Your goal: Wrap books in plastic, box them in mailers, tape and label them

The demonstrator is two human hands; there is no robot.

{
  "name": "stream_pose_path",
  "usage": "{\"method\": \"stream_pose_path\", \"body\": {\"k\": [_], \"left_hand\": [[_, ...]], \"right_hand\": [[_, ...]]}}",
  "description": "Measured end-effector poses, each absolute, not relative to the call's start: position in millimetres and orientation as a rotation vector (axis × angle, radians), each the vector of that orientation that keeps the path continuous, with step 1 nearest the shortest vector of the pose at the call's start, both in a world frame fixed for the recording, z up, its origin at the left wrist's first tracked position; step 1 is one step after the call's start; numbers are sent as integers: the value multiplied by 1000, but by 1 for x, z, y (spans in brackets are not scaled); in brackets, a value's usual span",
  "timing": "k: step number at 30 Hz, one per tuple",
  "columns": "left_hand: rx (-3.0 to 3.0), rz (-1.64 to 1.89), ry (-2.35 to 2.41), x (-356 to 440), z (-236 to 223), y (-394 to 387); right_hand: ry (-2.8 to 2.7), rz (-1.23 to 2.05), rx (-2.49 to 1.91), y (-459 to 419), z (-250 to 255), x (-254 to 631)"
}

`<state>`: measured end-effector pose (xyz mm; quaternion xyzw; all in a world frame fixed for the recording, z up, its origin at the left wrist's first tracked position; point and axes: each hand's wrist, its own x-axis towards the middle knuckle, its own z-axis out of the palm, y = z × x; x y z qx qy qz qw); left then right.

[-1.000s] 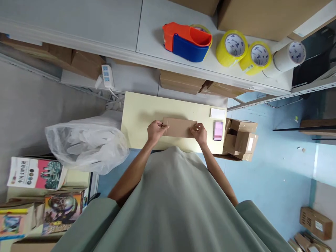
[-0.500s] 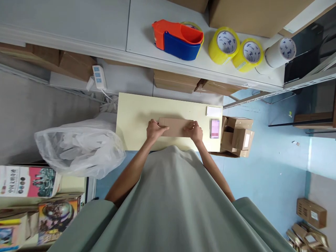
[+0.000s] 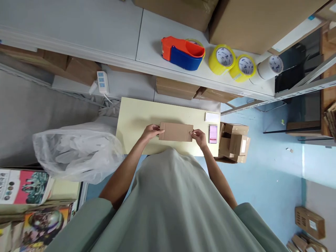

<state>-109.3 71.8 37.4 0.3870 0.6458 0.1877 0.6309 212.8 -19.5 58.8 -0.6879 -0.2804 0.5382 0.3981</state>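
A flat brown cardboard box (image 3: pixel 175 132), long and narrow, is held level over the pale yellow table (image 3: pixel 136 112). My left hand (image 3: pixel 152 131) pinches its left end, thumb on top. At the opposite end, the fingers of my right hand (image 3: pixel 198 136) close on the right edge. A phone (image 3: pixel 212 134) with a lit pinkish screen lies on the table to the right of my right hand. Just beyond the phone is a small white box (image 3: pixel 212 117). The underside of the cardboard box is hidden.
On the grey shelf (image 3: pixel 149 38) ahead sit an orange and blue tape dispenser (image 3: pixel 183 52) and yellow tape rolls (image 3: pixel 222 59). A clear plastic bag (image 3: pixel 78 150) stands left of the table. Small cartons (image 3: pixel 237 143) are piled to the right. A power strip (image 3: pixel 102 82) hangs below the shelf.
Both hands have shifted outward to the ends of the cardboard box, so more of its top shows. The camera view has tilted slightly.
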Motion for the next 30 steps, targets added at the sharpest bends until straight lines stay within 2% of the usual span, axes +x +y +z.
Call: {"method": "stream_pose_path", "body": {"k": [5,8,15,18,24,30], "left_hand": [[955,414,1468,-111,45,70],[1080,449,1440,-118,58,76],[1312,852,1242,-123,140,130],[1278,1019,1135,-121,186,153],[1246,1257,1041,-138,247,158],[1185,1294,978,-176,230,134]], "right_hand": [[-970,1231,-1926,-20,73,210],[-1157,1057,-1978,-4,102,211],[-1814,375,-1800,103,250,183],[-2046,79,-1761,166,293,161],[-2214,-88,-2105,258,290,134],[-2231,-129,-2149,239,280,129]]}}
